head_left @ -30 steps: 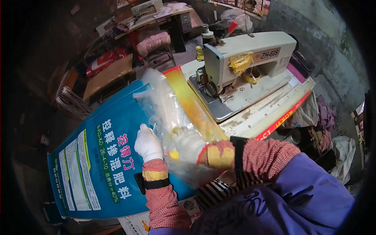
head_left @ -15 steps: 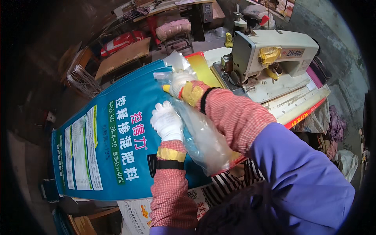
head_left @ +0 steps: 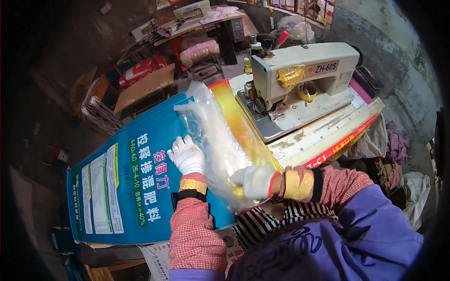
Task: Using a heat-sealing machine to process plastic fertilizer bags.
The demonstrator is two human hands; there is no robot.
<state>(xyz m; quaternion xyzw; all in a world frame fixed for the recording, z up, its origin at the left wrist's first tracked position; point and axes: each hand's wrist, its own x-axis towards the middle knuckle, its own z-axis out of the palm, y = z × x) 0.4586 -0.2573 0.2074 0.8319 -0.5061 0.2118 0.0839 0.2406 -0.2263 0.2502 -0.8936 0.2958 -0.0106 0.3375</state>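
In the head view, the left hand (head_left: 186, 154), in a white glove, lies flat with open fingers on the blue printed sack (head_left: 126, 187), just beside the clear plastic liner (head_left: 211, 136). The right hand (head_left: 255, 181) is closed on the lower end of this liner, which lies across the sack on the desk (head_left: 300, 140). To smooth the liner well, I think the left hand should press while the right one pulls evenly. I count one sack, one liner, one sewing machine (head_left: 300, 75).

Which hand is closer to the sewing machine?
Right. The right hand lies on the clear bag just below the sewing machine; the left hand sits farther left.
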